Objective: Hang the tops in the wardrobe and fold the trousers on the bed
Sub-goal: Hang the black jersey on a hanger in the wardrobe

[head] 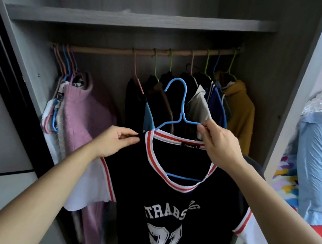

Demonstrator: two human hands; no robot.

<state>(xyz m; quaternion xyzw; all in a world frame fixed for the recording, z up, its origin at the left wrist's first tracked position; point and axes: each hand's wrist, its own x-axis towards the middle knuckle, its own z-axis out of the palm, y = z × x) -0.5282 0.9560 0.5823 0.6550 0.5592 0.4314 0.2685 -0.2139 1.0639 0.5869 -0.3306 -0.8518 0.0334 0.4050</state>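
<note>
Two hands seat a top (166, 203) on a hanger (183, 106), centre frame. Left hand (116, 140) pinches the shoulder; right hand (217, 147) pinches the hanger's arm at the collar. Likely next: lift the hook onto the rail (108, 50), upper centre.

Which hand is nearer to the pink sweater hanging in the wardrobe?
Left. The left hand pinches the shoulder of the black jersey just right of the pink sweater; the right hand holds the blue hanger farther right.
</note>
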